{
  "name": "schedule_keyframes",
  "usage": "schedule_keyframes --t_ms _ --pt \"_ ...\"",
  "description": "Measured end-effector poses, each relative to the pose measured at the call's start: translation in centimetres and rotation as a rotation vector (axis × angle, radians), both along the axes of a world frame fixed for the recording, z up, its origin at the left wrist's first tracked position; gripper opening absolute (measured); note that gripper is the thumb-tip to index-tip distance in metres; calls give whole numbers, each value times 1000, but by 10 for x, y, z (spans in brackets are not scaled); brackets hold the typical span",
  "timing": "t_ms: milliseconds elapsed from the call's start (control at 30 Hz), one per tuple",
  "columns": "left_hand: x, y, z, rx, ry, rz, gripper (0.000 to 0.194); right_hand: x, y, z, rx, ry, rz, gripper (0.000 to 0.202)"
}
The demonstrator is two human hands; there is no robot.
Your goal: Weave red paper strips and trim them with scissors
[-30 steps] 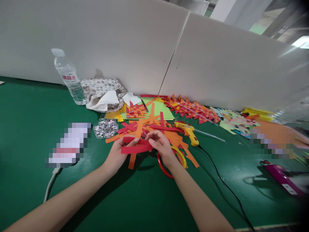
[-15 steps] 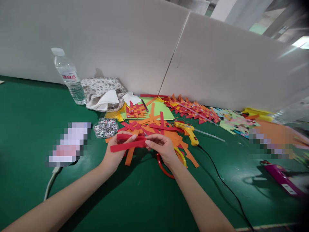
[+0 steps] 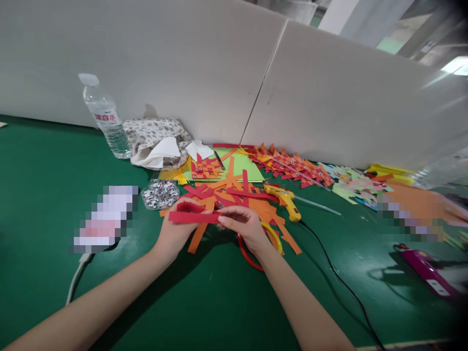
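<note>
Between both hands is a red paper strip (image 3: 192, 218), folded or doubled, its front length lying level across my left palm. My left hand (image 3: 179, 226) curls round it with the thumb on top. At its right end, my right hand (image 3: 241, 222) pinches it between thumb and fingers. Beneath and behind the hands lies a pile of orange and red paper strips (image 3: 270, 209). Scissors with a red and yellow handle (image 3: 252, 256) sit partly hidden under my right hand. A yellow glue gun (image 3: 288, 201) rests just beyond it.
A bag of googly eyes (image 3: 161, 194) and a blurred-out phone (image 3: 107, 217) lie left. A water bottle (image 3: 107, 119) and a patterned pouch (image 3: 157, 139) stand by the wall. Woven red-orange paper fish (image 3: 292, 165) lie behind. A purple power strip (image 3: 426, 270) is at right; the glue gun's cord (image 3: 340, 278) runs forward.
The front length of the red strip has tipped from slanting to nearly level, its left end rising slightly. Both hands keep their hold and have barely moved.
</note>
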State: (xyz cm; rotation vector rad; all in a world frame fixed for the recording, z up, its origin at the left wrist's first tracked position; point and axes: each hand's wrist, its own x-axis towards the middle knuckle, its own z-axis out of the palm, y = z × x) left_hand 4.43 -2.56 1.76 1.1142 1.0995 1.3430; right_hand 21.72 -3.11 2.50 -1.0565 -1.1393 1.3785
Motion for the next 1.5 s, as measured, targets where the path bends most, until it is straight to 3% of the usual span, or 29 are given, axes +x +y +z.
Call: schedule_keyframes --t_ms 200,567,867,1067,1200,1500 --pt "1 0 -2 9 -1 -49 32 -2 1 -1 -12 -5 7 17" --pt "5 -5 4 -57 -201 -156 43 -2 1 1 38 4 -137 17" --pt "3 -2 1 -86 -102 -85 35 -1 0 3 133 -65 -133 18" --pt "5 -3 2 -51 -57 -155 37 1 0 0 193 -122 -132 27" --pt "5 -2 -1 -33 -1 -142 32 2 -1 -5 218 -166 -109 29" --pt "5 -2 -6 -17 3 -243 23 2 -2 -8 262 -221 -79 28"
